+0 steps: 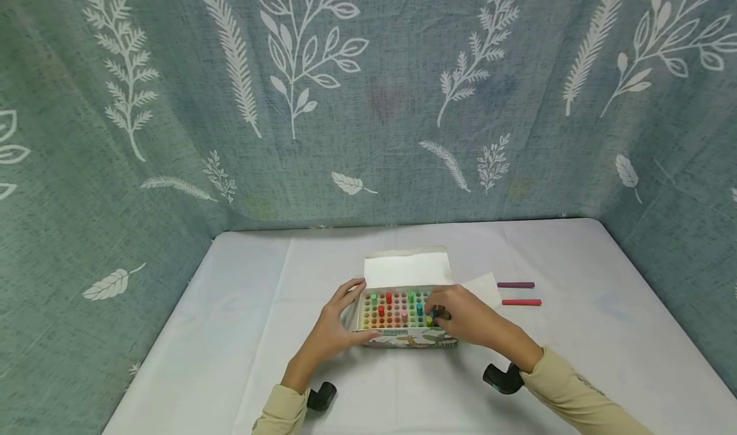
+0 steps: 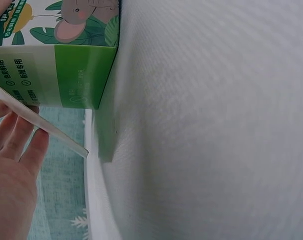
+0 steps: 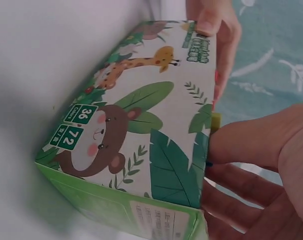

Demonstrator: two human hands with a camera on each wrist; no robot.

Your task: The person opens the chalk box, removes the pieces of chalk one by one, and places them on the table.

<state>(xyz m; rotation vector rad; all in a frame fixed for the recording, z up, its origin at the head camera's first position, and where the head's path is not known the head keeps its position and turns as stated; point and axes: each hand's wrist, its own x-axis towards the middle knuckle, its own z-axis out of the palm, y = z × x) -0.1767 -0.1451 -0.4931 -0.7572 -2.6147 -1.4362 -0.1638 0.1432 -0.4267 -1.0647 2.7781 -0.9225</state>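
An open chalk box (image 1: pixel 414 339) with animal pictures stands upright on the table, its white lid (image 1: pixel 407 268) folded back. Inside, a holed tray carries many coloured sticks, several standing higher, such as a red chalk stick (image 1: pixel 381 311) and a green one. My left hand (image 1: pixel 336 329) holds the box's left end, thumb on the front rim and fingers toward the back corner. In the left wrist view, those fingers lie behind a side flap (image 2: pixel 46 125). At the right end, my right hand (image 1: pixel 463 313) pinches a dark blue chalk stick (image 3: pixel 208 164), mostly hidden by the fingers.
A purple stick (image 1: pixel 515 285) and a red stick (image 1: pixel 521 302) lie on the white table (image 1: pixel 576 358) right of the box, near its white right side flap (image 1: pixel 483 288). A leaf-patterned curtain (image 1: pixel 380 102) rises behind the table and along both sides.
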